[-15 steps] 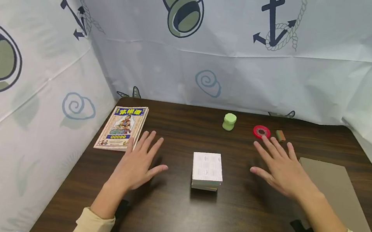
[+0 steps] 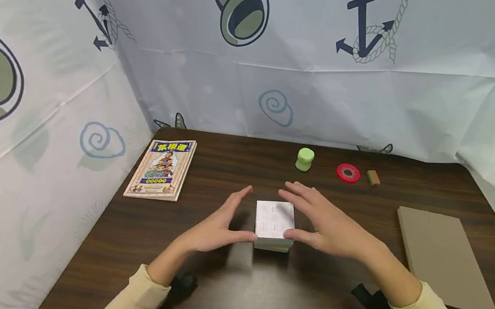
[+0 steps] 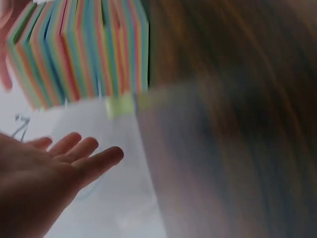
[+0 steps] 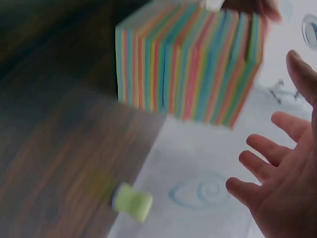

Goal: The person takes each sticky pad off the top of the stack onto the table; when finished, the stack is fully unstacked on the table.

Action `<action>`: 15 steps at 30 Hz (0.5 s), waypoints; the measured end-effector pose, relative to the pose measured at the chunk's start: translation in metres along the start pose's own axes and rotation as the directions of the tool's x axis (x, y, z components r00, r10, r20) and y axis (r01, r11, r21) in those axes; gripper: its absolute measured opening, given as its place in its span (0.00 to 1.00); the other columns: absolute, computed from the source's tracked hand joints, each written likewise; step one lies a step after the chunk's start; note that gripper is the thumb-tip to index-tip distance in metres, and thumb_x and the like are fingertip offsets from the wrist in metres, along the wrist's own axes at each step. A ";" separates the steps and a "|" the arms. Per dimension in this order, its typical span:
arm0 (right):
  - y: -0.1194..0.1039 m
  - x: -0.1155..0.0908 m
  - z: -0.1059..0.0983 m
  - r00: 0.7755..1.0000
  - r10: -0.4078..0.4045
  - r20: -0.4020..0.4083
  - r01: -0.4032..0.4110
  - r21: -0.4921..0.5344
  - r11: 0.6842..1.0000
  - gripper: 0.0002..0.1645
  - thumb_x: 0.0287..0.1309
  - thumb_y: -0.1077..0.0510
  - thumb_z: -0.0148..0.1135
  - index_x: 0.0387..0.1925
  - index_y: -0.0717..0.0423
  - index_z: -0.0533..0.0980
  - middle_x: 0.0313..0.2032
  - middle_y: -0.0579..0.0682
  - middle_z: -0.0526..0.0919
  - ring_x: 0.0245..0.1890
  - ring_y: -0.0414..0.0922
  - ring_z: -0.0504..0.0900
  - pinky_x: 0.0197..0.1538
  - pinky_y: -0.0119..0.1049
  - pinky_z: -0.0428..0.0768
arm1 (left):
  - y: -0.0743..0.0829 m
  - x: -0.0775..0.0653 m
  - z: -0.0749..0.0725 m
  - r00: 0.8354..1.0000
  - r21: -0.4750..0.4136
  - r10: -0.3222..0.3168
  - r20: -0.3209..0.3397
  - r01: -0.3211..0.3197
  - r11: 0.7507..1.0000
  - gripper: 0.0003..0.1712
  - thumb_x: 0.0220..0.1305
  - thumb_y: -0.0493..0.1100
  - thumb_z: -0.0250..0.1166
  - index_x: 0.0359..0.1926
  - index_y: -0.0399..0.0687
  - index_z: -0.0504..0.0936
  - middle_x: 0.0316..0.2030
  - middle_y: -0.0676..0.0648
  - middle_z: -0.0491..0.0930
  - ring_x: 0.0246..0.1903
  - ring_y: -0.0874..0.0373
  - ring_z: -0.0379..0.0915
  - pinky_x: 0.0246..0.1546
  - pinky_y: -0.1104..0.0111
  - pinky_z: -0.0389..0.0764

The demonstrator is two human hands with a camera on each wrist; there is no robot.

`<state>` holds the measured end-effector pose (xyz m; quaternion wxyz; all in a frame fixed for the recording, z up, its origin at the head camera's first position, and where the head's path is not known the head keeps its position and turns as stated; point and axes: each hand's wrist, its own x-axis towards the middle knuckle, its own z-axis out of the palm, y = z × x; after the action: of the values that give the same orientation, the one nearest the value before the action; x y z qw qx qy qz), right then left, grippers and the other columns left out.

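A stack of square paper pads (image 2: pixel 274 220) stands mid-table, its top sheet white with faint printing. In the right wrist view the stack's side (image 4: pixel 183 69) shows many thin coloured layers. My left hand (image 2: pixel 216 228) is at the stack's left, fingers spread and thumb tip by the near left corner. From the right my right hand (image 2: pixel 332 225) reaches over the stack's edge, its thumb overlapping the near right corner in the head view. Both wrist views show straight fingers with a gap between the hand and the stack; neither hand holds anything.
On the left lies a pile of illustrated booklets (image 2: pixel 161 168). A light green waisted block (image 2: pixel 304 159), a red ring-shaped roll (image 2: pixel 348 173) and a small green-brown block (image 2: pixel 373 178) line the back. A grey-brown board (image 2: pixel 447 259) lies at right; patterned sheets (image 2: pixel 310 105) hang behind the table.
Both hands have moved inward: the left from beside the booklets to the right, the right leftward from near the board. They now flank the stack, which stays put. The view has shifted slightly.
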<state>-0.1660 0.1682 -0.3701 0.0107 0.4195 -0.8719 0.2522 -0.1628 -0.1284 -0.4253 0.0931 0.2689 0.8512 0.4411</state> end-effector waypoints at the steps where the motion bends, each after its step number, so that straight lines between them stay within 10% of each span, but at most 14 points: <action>1: -0.003 0.004 0.003 1.000 -0.017 0.013 0.017 0.006 1.000 0.48 0.60 0.37 0.64 0.75 0.47 0.57 0.74 0.49 0.55 0.74 0.50 0.50 0.71 0.54 0.49 | 0.001 0.003 0.003 1.000 -0.049 0.002 0.011 -0.002 0.999 0.61 0.55 0.59 0.73 0.77 0.63 0.40 0.75 0.49 0.46 0.73 0.54 0.42 0.67 0.48 0.54; 15: -0.010 0.025 0.021 0.993 -0.054 0.107 0.050 0.044 0.998 0.42 0.53 0.44 0.73 0.67 0.51 0.70 0.70 0.51 0.64 0.68 0.46 0.62 0.61 0.46 0.71 | 0.007 0.020 0.028 1.000 -0.177 -0.005 -0.013 0.003 0.984 0.54 0.42 0.45 0.82 0.66 0.57 0.59 0.63 0.54 0.67 0.64 0.45 0.63 0.60 0.49 0.68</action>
<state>-0.1703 0.1353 -0.3782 -0.0387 0.4552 -0.8546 0.2468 -0.1663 -0.0946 -0.4351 0.1119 0.2550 0.8098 0.5164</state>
